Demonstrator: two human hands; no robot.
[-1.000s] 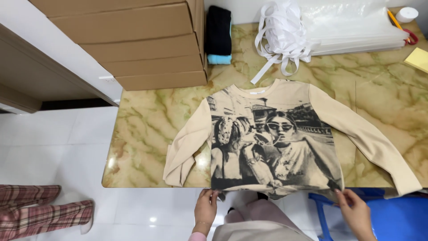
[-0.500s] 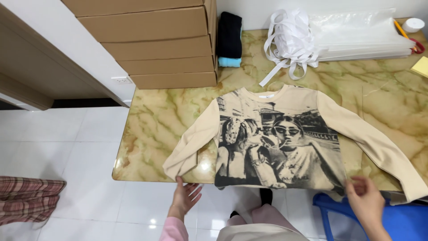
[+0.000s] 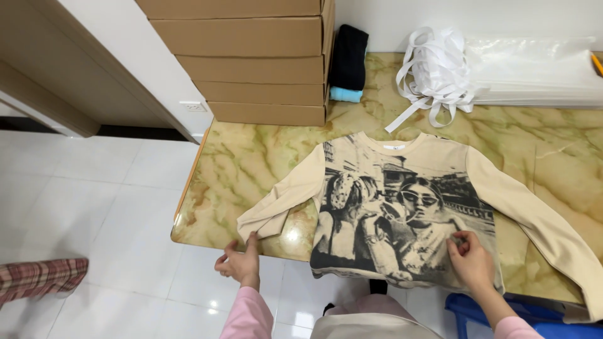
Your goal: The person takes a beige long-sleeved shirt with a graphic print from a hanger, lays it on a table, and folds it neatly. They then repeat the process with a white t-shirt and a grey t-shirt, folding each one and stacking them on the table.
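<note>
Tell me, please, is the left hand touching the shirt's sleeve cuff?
Touching: the head view shows the left hand with its fingertips on the sleeve cuff of the beige shirt.

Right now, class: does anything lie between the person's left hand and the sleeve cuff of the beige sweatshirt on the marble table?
Nothing visible does. The left hand is at the table edge with fingertips touching the sleeve cuff of the beige sweatshirt. The right hand already rests on the printed front.

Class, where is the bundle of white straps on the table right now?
In the head view, the white straps lie at the far edge of the marble table, just beyond the sweatshirt collar, right of the cardboard boxes.
</note>
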